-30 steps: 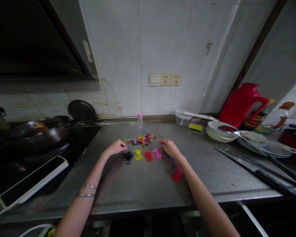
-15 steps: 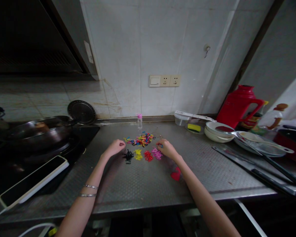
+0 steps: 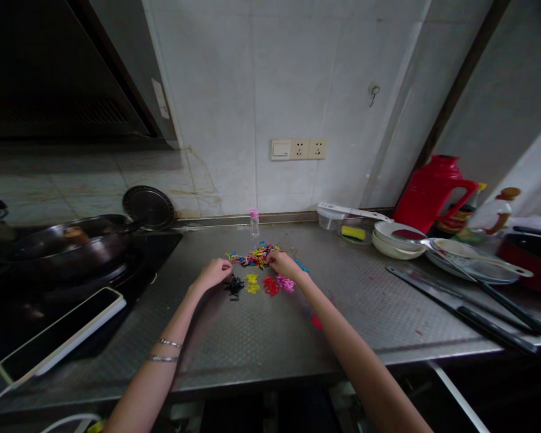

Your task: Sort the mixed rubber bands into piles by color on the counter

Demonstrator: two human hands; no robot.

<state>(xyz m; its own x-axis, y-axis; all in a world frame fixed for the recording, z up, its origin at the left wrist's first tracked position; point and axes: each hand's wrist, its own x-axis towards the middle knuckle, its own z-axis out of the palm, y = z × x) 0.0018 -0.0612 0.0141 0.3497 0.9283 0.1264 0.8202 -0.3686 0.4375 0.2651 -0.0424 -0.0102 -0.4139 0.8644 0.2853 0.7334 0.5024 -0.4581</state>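
Note:
A mixed heap of small colourful pieces, which look like rubber bands (image 3: 255, 257), lies on the metal counter (image 3: 252, 343). In front of it, sorted by colour, are a black pile (image 3: 235, 286), a yellow pile (image 3: 252, 283), a red pile (image 3: 271, 286) and a pink pile (image 3: 285, 283). Some blue bands (image 3: 303, 266) show beyond my right wrist. My right hand (image 3: 283, 263) is pinched at the heap's right edge; its fingertips are too small to read. My left hand (image 3: 214, 273) rests with curled fingers left of the heap, near the black pile; whatever it holds is hidden.
Behind the heap stands a small clear bottle (image 3: 254, 224) with a pink cap. A red heart-shaped piece (image 3: 316, 322) is partly under my right forearm. Bowls (image 3: 399, 240), knives (image 3: 460, 310) and a red thermos (image 3: 433, 192) occupy the right; a phone (image 3: 63, 334) and pan (image 3: 72, 243) the left.
My right hand has moved left from beside the pink pile to the mixed heap, uncovering blue bands. My left hand has stayed nearly in place.

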